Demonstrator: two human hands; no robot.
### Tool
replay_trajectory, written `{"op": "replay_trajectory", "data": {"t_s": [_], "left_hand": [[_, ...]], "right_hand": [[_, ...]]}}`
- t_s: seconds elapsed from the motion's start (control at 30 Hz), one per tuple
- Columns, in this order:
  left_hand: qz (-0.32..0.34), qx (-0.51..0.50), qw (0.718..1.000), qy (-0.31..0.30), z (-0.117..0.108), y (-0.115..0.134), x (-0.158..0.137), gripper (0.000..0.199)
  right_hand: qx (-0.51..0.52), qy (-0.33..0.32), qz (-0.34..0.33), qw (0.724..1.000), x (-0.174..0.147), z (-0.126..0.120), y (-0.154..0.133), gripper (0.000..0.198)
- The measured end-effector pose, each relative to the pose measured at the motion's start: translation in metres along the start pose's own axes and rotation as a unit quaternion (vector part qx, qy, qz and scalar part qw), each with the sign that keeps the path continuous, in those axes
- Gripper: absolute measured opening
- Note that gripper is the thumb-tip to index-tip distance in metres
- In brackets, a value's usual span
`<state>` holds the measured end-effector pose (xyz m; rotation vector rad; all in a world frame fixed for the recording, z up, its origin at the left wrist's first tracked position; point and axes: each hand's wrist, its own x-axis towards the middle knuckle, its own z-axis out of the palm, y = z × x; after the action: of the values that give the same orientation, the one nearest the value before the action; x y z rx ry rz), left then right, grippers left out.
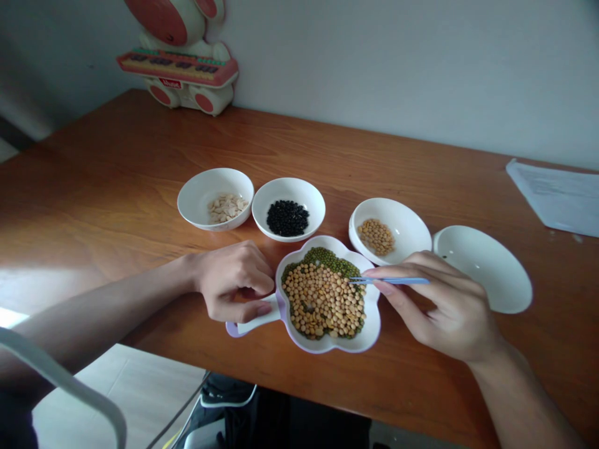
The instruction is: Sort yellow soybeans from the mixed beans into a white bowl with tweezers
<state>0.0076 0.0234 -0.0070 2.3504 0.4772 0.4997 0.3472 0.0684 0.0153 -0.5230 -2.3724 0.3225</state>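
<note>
Head view: our left hand (238,284) holds the white-and-lilac flower-shaped plastic dish (373,327), at near centre, by its handle (262,318); our right hand (444,305) grips blue tweezers (397,280) over its round tan beans (322,296), which could slip if pinched off-centre.

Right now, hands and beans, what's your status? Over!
Left hand on dish handle. Right hand holding blue tweezers, tips at tan beans. Green beans showing at edges. Nothing visibly blocking.
</note>
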Motion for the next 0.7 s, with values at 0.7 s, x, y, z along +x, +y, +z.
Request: {"op": "replay_trajectory", "data": {"t_s": [0.7], "left_hand": [[0.007, 0.001, 1.0, 0.018, 0.0, 0.0001, 0.0008, 0.034]], "right_hand": [[0.008, 0.008, 0.009, 1.0, -0.0026, 0.0003, 0.0022, 0.039]]}}
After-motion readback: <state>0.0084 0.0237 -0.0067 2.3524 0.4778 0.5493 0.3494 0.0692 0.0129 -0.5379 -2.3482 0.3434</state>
